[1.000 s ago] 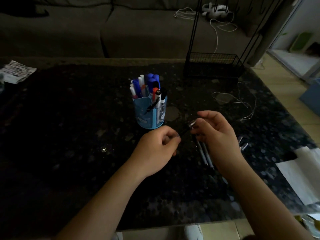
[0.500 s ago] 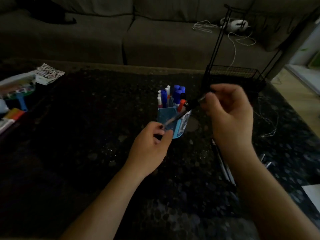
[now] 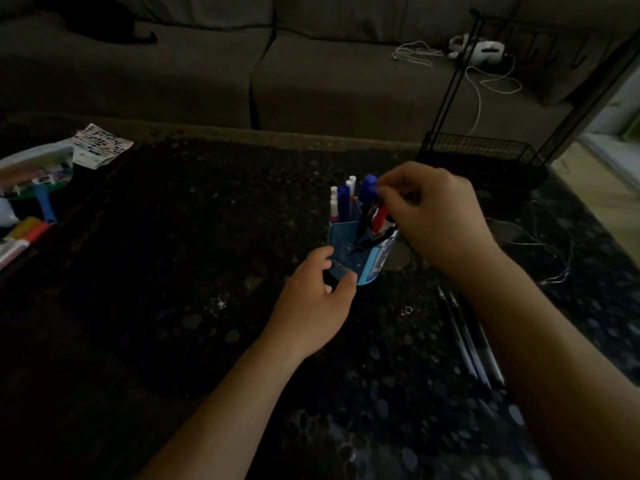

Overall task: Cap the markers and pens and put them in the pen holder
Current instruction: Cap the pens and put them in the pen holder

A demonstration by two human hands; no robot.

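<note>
The blue pen holder (image 3: 375,261) stands mid-table and holds several capped markers, including blue ones (image 3: 343,202) and a red-capped one (image 3: 381,216). My right hand (image 3: 440,220) hovers over the holder, its fingertips pinched on the top of a thin black pen (image 3: 363,223) whose lower end is inside the holder. My left hand (image 3: 311,299) curls around the holder's lower left side, thumb on its front. Several loose pens (image 3: 467,341) lie on the table beside my right forearm, which partly hides them.
A black wire basket stand (image 3: 485,154) is at the back right, with a thin white cable (image 3: 540,244) on the table in front of it. Colourful packets (image 3: 34,174) and markers (image 3: 24,237) lie at the left edge. A sofa (image 3: 311,71) runs behind the table.
My right hand carried the black pen from in front of me to the holder and lowered its tip inside. My left hand let go of the pen's end and moved to the holder's base.
</note>
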